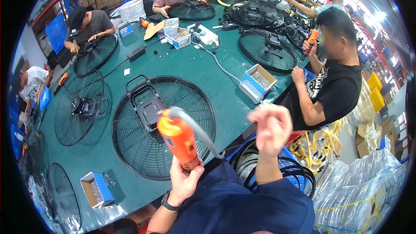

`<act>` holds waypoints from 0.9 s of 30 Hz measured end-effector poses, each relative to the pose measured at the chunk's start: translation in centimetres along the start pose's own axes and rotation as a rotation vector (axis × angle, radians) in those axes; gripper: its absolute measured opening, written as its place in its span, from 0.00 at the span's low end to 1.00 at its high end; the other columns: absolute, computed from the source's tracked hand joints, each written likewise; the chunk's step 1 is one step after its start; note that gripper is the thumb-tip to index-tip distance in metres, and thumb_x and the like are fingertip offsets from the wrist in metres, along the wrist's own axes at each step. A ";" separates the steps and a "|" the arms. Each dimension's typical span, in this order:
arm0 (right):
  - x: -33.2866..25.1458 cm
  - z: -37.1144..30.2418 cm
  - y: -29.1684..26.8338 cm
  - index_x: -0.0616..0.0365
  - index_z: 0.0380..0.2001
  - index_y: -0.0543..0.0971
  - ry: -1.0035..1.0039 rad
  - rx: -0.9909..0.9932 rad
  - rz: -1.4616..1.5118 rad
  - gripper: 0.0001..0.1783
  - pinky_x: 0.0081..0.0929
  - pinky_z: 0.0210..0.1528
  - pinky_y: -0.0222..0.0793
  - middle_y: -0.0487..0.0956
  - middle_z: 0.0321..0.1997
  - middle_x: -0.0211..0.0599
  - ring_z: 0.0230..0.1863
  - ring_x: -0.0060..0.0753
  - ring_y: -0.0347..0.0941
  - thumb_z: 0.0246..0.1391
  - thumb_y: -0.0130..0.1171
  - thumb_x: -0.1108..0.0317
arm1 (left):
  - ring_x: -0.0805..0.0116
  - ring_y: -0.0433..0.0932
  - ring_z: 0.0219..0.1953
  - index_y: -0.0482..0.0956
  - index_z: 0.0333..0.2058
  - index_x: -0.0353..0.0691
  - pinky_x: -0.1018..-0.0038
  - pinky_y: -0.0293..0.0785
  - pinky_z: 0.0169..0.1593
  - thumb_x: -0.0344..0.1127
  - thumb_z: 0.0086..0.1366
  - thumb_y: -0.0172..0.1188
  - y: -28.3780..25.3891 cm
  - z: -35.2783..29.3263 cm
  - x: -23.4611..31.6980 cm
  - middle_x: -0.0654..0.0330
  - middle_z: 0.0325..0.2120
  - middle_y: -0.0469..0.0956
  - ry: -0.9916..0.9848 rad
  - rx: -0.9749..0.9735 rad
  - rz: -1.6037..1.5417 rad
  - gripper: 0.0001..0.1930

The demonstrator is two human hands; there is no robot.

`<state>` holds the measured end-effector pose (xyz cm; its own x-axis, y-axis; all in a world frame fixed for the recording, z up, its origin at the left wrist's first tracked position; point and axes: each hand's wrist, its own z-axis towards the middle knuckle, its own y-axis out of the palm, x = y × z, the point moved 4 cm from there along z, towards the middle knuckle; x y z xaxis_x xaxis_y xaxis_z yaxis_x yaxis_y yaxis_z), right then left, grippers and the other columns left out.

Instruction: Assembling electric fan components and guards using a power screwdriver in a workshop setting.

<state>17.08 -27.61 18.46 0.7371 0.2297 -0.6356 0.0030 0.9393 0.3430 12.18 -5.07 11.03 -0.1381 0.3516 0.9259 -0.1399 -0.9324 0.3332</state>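
Observation:
My left hand (184,182), with a dark watch at its wrist, is closed around the lower end of an orange electric screwdriver (177,136). A grey cord runs from the tool's top end down toward my body. Behind the tool, a round black fan grille (130,147) lies flat on the table, with a black bracket and handle (149,106) on it. My right hand (272,128) is raised at the table's right edge, fingers curled in and somewhat blurred. What it holds, if anything, I cannot make out.
The green table (169,63) carries small boxes of screws (96,190), (260,80) and more fan grilles (80,106). To the right, a co-worker (331,86) holds another orange screwdriver (313,37). Black rings fill a blue crate (288,160); plastic-wrapped stacks (351,190) stand lower right.

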 end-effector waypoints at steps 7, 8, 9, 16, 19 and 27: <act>0.2 -4.4 3.8 0.70 0.38 0.74 0.116 -0.352 -0.283 0.23 0.26 0.32 0.74 0.79 0.29 0.42 0.27 0.33 0.77 0.45 0.67 0.62 | 0.73 0.72 0.31 0.64 0.47 0.34 0.76 0.71 0.37 0.32 0.54 0.65 0.7 0.7 0.1 0.60 0.30 0.74 0.018 0.006 0.212 0.25; 1.3 -5.0 4.3 0.71 0.47 0.70 0.262 -0.302 -0.254 0.35 0.30 0.41 0.72 0.77 0.39 0.45 0.37 0.35 0.76 0.45 0.66 0.51 | 0.71 0.74 0.32 0.65 0.48 0.33 0.74 0.72 0.38 0.32 0.53 0.66 1.2 0.8 0.3 0.59 0.30 0.75 0.036 -0.038 0.358 0.26; 2.8 -5.3 4.6 0.69 0.53 0.65 0.344 -0.339 -0.178 0.42 0.34 0.49 0.69 0.75 0.44 0.45 0.44 0.36 0.74 0.43 0.68 0.49 | 0.64 0.78 0.36 0.66 0.49 0.32 0.71 0.73 0.40 0.31 0.50 0.68 1.7 0.8 0.9 0.54 0.32 0.77 0.076 -0.067 0.456 0.28; 3.6 -6.0 6.8 0.54 0.65 0.36 0.380 -0.152 0.163 0.55 0.39 0.49 0.71 0.68 0.54 0.51 0.56 0.46 0.67 0.48 0.65 0.57 | 0.73 0.76 0.39 0.67 0.48 0.31 0.75 0.72 0.44 0.30 0.50 0.69 2.7 0.2 0.4 0.56 0.36 0.78 0.117 -0.084 0.605 0.27; 2.5 -6.8 6.1 0.41 0.62 0.17 -0.041 -0.112 -0.058 0.58 0.46 0.53 0.69 0.57 0.61 0.66 0.50 0.51 0.72 0.54 0.58 0.69 | 0.73 0.75 0.40 0.67 0.47 0.31 0.76 0.71 0.45 0.30 0.50 0.69 2.0 0.6 1.1 0.58 0.38 0.77 0.132 0.108 0.539 0.27; 5.1 -6.5 5.7 0.65 0.60 0.51 0.495 -0.274 0.246 0.43 0.43 0.58 0.62 0.66 0.57 0.58 0.57 0.47 0.66 0.50 0.61 0.57 | 0.66 0.78 0.37 0.68 0.46 0.31 0.73 0.73 0.42 0.31 0.48 0.70 1.7 0.6 1.6 0.53 0.36 0.77 0.178 0.040 0.541 0.28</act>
<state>16.48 -19.43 12.65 0.2929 0.4776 -0.8283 -0.3494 0.8599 0.3722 12.28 -6.13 13.20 -0.3429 -0.1715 0.9236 0.0336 -0.9848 -0.1704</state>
